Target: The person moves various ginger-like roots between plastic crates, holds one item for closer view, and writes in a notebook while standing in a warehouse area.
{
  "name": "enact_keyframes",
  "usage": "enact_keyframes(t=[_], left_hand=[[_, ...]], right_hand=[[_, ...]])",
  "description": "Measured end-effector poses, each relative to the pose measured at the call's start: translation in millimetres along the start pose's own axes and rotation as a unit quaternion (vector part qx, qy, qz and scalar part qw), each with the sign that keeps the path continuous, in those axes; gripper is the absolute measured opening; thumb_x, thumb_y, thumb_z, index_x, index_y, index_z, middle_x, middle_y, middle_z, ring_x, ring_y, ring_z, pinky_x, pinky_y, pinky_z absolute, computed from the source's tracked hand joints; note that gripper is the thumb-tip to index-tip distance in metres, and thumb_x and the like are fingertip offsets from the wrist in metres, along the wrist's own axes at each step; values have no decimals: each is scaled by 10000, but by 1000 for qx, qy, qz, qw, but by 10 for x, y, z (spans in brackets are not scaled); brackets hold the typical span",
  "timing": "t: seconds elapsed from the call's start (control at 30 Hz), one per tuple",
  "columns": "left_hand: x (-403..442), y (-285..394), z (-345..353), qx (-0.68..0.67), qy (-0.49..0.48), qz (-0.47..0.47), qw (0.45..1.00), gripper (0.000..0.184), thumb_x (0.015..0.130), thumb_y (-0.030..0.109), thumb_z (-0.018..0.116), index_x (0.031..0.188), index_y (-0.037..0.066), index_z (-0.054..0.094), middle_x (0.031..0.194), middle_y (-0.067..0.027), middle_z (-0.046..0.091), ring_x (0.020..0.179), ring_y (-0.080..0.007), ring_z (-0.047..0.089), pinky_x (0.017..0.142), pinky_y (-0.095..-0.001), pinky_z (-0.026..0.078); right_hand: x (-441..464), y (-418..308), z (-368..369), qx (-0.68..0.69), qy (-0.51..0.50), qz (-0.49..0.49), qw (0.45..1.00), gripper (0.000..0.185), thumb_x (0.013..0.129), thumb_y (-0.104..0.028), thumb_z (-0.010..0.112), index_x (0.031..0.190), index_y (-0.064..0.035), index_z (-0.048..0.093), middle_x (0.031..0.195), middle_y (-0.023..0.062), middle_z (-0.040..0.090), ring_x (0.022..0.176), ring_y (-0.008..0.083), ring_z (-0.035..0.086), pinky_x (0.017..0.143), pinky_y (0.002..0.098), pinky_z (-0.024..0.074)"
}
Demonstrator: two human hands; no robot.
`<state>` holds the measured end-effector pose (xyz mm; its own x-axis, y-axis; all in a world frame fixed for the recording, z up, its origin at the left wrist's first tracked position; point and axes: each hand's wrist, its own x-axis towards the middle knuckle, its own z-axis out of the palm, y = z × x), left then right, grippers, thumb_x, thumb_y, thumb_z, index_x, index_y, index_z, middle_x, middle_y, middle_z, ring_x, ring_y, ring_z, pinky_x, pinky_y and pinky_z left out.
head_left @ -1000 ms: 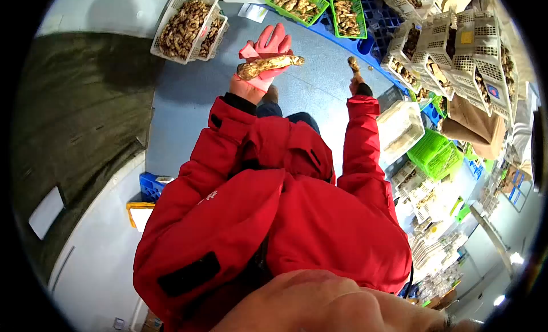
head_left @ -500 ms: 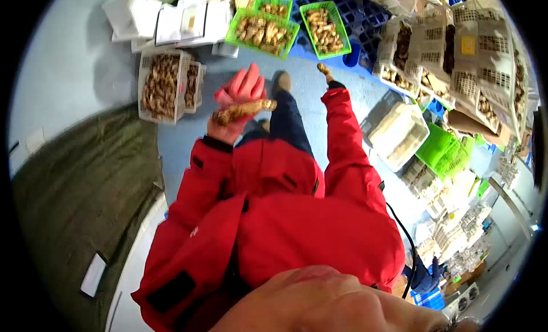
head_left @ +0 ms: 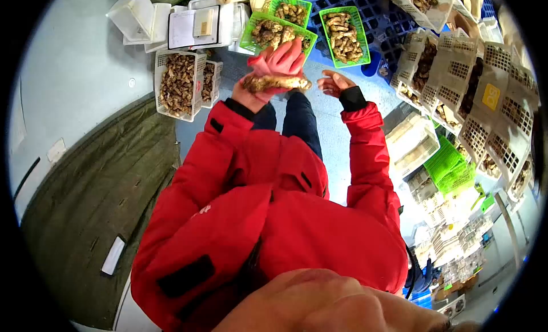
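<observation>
My left hand (head_left: 274, 67), in a pinkish-red glove, is palm up with fingers extended. A long brown-and-cream mushroom (head_left: 278, 83) lies across it, held at the palm. To its right, my bare right hand (head_left: 335, 84) has loosely bent, parted fingers and holds nothing visible. Its fingertips are close to the mushroom's pale end, apart from it. Just beyond the left hand is a green basket (head_left: 246, 40) of mushrooms, partly hidden by the glove. Another green basket (head_left: 351, 64) of mushrooms stands beyond my right hand.
A smaller green basket (head_left: 309, 15) of mushrooms stands farther back. White crates (head_left: 196, 98) of mushrooms sit at left, near a scale (head_left: 205, 25). Stacked white crates (head_left: 485, 95) fill the right side, above a white foam box (head_left: 414, 144) and green baskets (head_left: 446, 164).
My right hand has drawn back toward the left hand, and the mushroom it held is no longer in it. My left hand still carries its mushroom, now nearer the green basket.
</observation>
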<state>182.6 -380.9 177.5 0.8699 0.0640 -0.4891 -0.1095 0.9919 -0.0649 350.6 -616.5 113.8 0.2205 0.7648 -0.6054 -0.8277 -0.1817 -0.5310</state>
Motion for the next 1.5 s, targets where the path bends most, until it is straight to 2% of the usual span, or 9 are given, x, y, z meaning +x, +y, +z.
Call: enact_keyframes(t=[0.13, 0.23, 0.47, 0.73, 1.1, 1.27, 1.3, 1.43, 1.5], left_hand=[[357, 187, 225, 80, 54, -86, 992, 439, 885, 212, 270, 1234, -37, 362, 1240, -196, 431, 1138, -337, 435, 959, -497, 342], [619, 25, 771, 115, -15, -125, 985, 460, 879, 237, 321, 1267, -9, 322, 1320, -178, 335, 1187, -336, 371, 992, -492, 293], [1100, -227, 1345, 122, -221, -322, 912, 607, 783, 160, 530, 1327, 95, 268, 1371, -154, 248, 1227, -309, 313, 999, -435, 298], [1834, -307, 896, 93, -47, -472, 875, 547, 795, 113, 475, 1310, 59, 297, 1286, -139, 361, 1127, -267, 417, 949, -383, 365], [2320, -1038, -193, 56, 174, -666, 723, 377, 874, 57, 387, 1248, 10, 381, 1128, -149, 519, 981, -212, 550, 881, -345, 444], [2451, -1196, -635, 268, -60, -670, 690, 353, 905, 138, 394, 1207, -43, 403, 1153, -117, 505, 1000, -190, 534, 898, -345, 418], [2431, -1233, -617, 299, -165, -704, 623, 361, 908, 162, 380, 1205, -41, 409, 1127, -117, 524, 999, -195, 537, 893, -353, 419], [2285, -1579, -588, 331, -16, -703, 629, 329, 893, 137, 383, 1169, -33, 443, 1075, -127, 554, 960, -226, 558, 866, -355, 434], [1435, -2297, -290, 359, -150, -718, 576, 319, 886, 135, 396, 1153, -29, 457, 1055, -126, 564, 938, -222, 569, 853, -354, 444]], right_hand=[[-263, -189, 356, -33, -74, 22, 996, 561, 843, -447, 494, 1221, -36, 445, 969, 78, 598, 821, 148, 575, 764, 289, 457], [-329, -199, 512, 4, -82, -33, 996, 453, 875, -343, 486, 1206, -35, 455, 903, 45, 612, 728, 106, 576, 654, 242, 472], [-711, -296, 933, -1, 84, -127, 988, 339, 870, -320, 499, 1044, -34, 550, 819, 39, 616, 633, 83, 551, 576, 210, 456], [-662, 97, 942, 150, 270, -215, 926, 265, 872, -268, 500, 976, -33, 562, 777, 49, 614, 609, 85, 541, 558, 204, 435], [-169, 1514, 840, 255, 468, -362, 765, 244, 819, -160, 582, 1004, -2, 572, 775, 63, 610, 608, 97, 527, 553, 220, 427], [318, 2045, 638, 323, 470, -426, 703, 303, 806, -184, 611, 1038, 1, 553, 783, 64, 591, 619, 107, 531, 553, 217, 423], [256, 2070, 685, 326, 479, -425, 695, 305, 806, -186, 611, 1040, 1, 552, 784, 63, 592, 618, 106, 530, 552, 215, 421], [146, 2083, 638, 285, 539, -421, 671, 315, 813, -186, 586, 1042, 24, 536, 733, 55, 566, 588, 101, 494, 534, 220, 396], [-948, 2286, 950, 286, 558, -430, 650, 318, 821, -189, 565, 1045, 34, 527, 693, 48, 547, 554, 89, 463, 512, 208, 373]])
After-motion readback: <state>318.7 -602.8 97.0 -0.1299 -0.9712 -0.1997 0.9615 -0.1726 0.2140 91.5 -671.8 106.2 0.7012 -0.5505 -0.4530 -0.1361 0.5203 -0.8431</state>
